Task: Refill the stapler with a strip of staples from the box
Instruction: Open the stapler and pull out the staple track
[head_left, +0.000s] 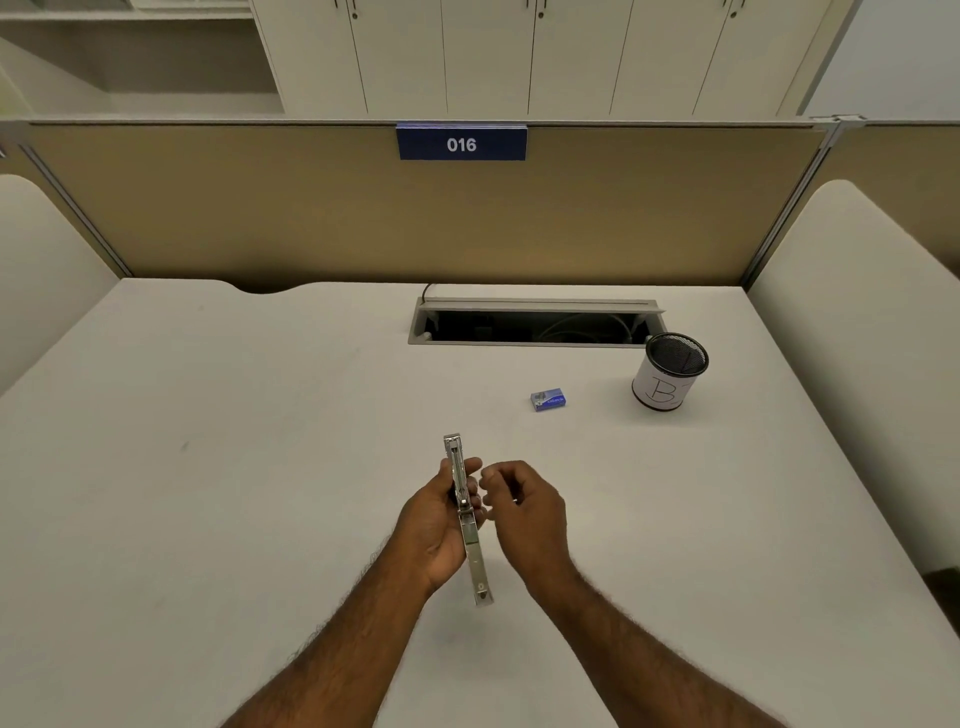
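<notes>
A person's two bare forearms reach over a pale table (208, 415) at a partitioned workstation. The left hand (436, 525) grips a metal stapler (466, 514), its fingers (470, 470) wrapped around the middle of the body; the stapler is swung fully open into one long strip, one end pointing far across the table and the other toward the person, and it is held above the surface at the near centre. Just to the right, the right hand (524, 506) hangs beside the stapler with its fingers curled loosely inward, thumb and forefinger close together near the stapler's hinge (whether they pinch anything cannot be told). Farther out and to the right, a small blue box of staples (548, 400) lies flat on the table, well apart from both hands. Beyond it, a cable tray (535, 322) stands open in the tabletop, and at its right end sits a black mesh pen cup (670, 371) wrapped in white paper with a handwritten "B". On the tan partition (260, 208) at the far edge hangs a blue sign (461, 143) reading "016".
</notes>
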